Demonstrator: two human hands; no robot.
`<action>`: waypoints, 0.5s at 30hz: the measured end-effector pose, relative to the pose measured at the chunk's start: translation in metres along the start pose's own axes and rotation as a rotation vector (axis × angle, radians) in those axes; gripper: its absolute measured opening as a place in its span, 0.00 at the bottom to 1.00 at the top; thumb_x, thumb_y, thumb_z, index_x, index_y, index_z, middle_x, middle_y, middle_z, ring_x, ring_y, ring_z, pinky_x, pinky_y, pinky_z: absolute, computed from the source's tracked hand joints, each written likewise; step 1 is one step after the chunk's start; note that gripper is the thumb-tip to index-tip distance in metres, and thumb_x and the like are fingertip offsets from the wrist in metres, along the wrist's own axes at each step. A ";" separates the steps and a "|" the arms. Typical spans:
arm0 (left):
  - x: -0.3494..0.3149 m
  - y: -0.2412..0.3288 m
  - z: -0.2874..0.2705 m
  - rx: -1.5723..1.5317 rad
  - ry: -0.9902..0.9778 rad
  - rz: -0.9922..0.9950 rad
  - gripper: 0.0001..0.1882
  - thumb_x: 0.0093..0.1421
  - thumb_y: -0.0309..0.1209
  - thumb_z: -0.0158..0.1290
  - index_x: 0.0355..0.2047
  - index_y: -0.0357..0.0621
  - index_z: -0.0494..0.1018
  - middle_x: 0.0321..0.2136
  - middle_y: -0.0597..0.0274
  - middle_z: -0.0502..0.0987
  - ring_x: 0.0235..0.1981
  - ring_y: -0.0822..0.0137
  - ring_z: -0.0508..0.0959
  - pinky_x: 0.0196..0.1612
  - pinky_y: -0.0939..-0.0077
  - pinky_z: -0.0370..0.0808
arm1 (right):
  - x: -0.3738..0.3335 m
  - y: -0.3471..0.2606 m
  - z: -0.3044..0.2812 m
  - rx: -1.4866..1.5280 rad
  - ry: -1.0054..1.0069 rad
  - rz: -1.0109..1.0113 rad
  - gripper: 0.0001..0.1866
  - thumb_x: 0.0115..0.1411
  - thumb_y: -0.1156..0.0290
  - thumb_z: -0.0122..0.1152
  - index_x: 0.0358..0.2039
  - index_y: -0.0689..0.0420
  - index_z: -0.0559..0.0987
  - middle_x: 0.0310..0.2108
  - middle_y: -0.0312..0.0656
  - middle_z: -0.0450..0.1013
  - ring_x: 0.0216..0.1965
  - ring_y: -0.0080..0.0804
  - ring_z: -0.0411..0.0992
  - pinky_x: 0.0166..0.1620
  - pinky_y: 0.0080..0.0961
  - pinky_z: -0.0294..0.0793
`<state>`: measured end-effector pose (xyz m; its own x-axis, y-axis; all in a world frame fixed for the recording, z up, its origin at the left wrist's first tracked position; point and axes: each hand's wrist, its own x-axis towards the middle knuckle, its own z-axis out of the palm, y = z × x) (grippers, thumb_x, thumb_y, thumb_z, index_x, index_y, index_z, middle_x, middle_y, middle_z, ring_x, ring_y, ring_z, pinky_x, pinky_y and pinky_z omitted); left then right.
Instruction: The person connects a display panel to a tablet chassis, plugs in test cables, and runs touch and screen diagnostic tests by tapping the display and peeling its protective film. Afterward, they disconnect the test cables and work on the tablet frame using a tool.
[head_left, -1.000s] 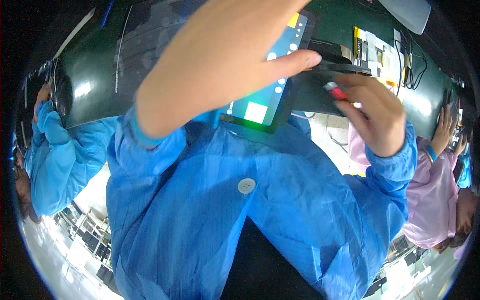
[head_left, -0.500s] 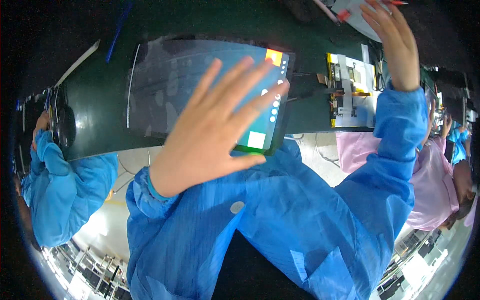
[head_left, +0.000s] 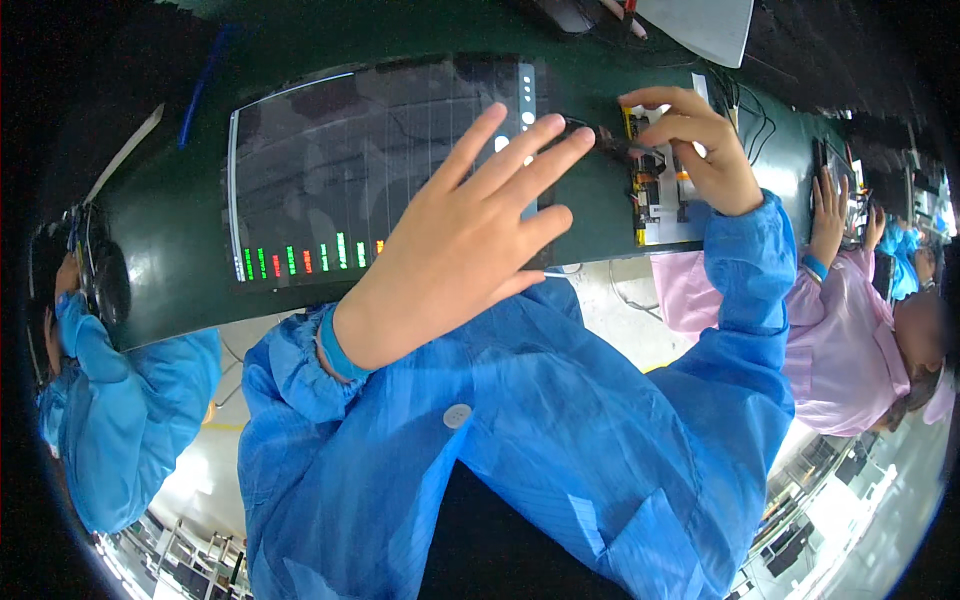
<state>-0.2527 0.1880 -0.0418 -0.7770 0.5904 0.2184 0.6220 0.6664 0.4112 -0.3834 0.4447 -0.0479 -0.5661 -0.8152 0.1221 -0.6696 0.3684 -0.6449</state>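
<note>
My left hand [head_left: 465,225] hovers with fingers spread over the right part of a flat display panel [head_left: 320,170]. Its dark screen carries short lines of green, red and orange text along the lower edge. To the right, my right hand [head_left: 705,145] curls its fingers over an exposed circuit board assembly [head_left: 660,215] with yellow edges and a white surface. A dark cable [head_left: 600,137] runs from the panel side toward the board and reaches these bent fingertips. What they grip is too small to make out.
A blue stick [head_left: 203,88] and a pale strip [head_left: 125,155] lie at the left of the dark green table [head_left: 170,240]. A white sheet [head_left: 700,25] is at the far right, near black wires [head_left: 765,125]. Co-workers in blue [head_left: 130,420] and pink [head_left: 830,340] sit on either side.
My right hand has come down from the far right onto the board. My left hand has shifted slightly right. The panel's screen has switched from a coloured display with icons to dark with text.
</note>
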 end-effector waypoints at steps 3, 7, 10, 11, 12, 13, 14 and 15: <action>0.002 -0.002 0.001 0.053 0.009 -0.046 0.24 0.39 0.38 0.63 0.40 0.51 0.74 0.62 0.58 0.56 0.63 0.55 0.55 0.64 0.48 0.48 | 0.001 0.008 0.006 0.031 0.001 -0.010 0.20 0.38 0.94 0.42 0.27 0.59 0.77 0.49 0.43 0.70 0.48 0.43 0.67 0.50 0.32 0.67; 0.002 0.000 -0.007 0.018 0.007 -0.069 0.29 0.42 0.43 0.61 0.47 0.52 0.72 0.62 0.57 0.56 0.63 0.53 0.54 0.64 0.47 0.47 | 0.009 0.012 0.011 -0.116 0.001 -0.079 0.16 0.38 0.92 0.45 0.23 0.58 0.74 0.46 0.42 0.70 0.47 0.43 0.65 0.48 0.34 0.66; 0.000 0.005 -0.014 -0.029 -0.015 -0.089 0.33 0.44 0.46 0.59 0.52 0.54 0.70 0.63 0.56 0.55 0.63 0.51 0.54 0.64 0.47 0.46 | 0.015 0.012 0.015 -0.180 0.008 -0.127 0.13 0.38 0.91 0.48 0.22 0.58 0.73 0.45 0.42 0.70 0.46 0.44 0.65 0.48 0.34 0.64; 0.000 0.006 -0.018 -0.024 -0.017 -0.100 0.33 0.44 0.46 0.59 0.53 0.54 0.69 0.62 0.56 0.56 0.63 0.51 0.55 0.63 0.47 0.46 | 0.016 0.013 0.017 -0.174 0.009 -0.130 0.13 0.38 0.91 0.48 0.22 0.58 0.73 0.45 0.42 0.70 0.46 0.44 0.65 0.48 0.34 0.64; 0.001 0.007 -0.022 -0.019 -0.019 -0.110 0.33 0.45 0.45 0.58 0.53 0.54 0.69 0.62 0.55 0.56 0.63 0.50 0.55 0.63 0.46 0.47 | 0.016 0.014 0.019 -0.197 0.017 -0.147 0.12 0.38 0.90 0.49 0.22 0.58 0.73 0.44 0.42 0.70 0.45 0.44 0.65 0.47 0.34 0.63; 0.001 0.008 -0.026 -0.015 -0.023 -0.114 0.33 0.45 0.45 0.58 0.53 0.54 0.69 0.62 0.55 0.56 0.63 0.50 0.55 0.63 0.46 0.47 | 0.016 0.015 0.020 -0.219 0.025 -0.164 0.11 0.39 0.89 0.50 0.22 0.58 0.73 0.43 0.42 0.70 0.44 0.44 0.65 0.46 0.34 0.63; 0.000 0.008 -0.031 0.015 -0.012 -0.121 0.33 0.45 0.44 0.58 0.53 0.53 0.69 0.61 0.54 0.58 0.62 0.50 0.56 0.63 0.46 0.47 | 0.017 0.016 0.020 -0.212 0.024 -0.169 0.11 0.39 0.89 0.50 0.22 0.58 0.73 0.43 0.42 0.70 0.44 0.44 0.65 0.46 0.34 0.63; 0.000 0.009 -0.034 0.044 -0.001 -0.127 0.32 0.46 0.43 0.58 0.53 0.52 0.68 0.60 0.54 0.59 0.62 0.49 0.57 0.63 0.47 0.48 | 0.017 0.016 0.020 -0.223 0.015 -0.193 0.11 0.39 0.89 0.50 0.22 0.58 0.72 0.43 0.42 0.69 0.43 0.44 0.65 0.46 0.34 0.63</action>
<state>-0.2509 0.1785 -0.0076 -0.8498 0.5004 0.1656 0.5220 0.7552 0.3964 -0.3945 0.4279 -0.0710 -0.4239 -0.8737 0.2385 -0.8538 0.2976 -0.4272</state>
